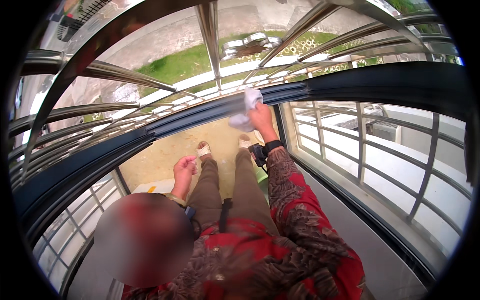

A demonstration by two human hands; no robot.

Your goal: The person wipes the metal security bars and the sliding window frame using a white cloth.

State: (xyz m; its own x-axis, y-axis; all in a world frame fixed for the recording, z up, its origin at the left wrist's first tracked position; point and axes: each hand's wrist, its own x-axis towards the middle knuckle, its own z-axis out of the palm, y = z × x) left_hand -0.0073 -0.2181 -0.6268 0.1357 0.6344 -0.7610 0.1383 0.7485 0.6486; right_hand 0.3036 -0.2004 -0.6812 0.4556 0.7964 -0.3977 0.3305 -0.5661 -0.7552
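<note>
My right hand (261,120) is closed on a whitish cloth (241,122). Part of the cloth lies against the dark window track (220,111), and a fold of it sticks up above the rail. My left hand (185,169) hangs lower, in front of my left leg, its fingers curled in and nothing visible in them. A dark strap with a small black device (259,154) circles my right wrist. A blurred round patch hides most of my left arm.
Shiny metal bars (210,40) curve outside the window, over grass and paving far below. Window panes with grilles (362,145) stand on both sides. Beneath me is a beige floor (145,170), with a green object (261,175) partly behind my right forearm.
</note>
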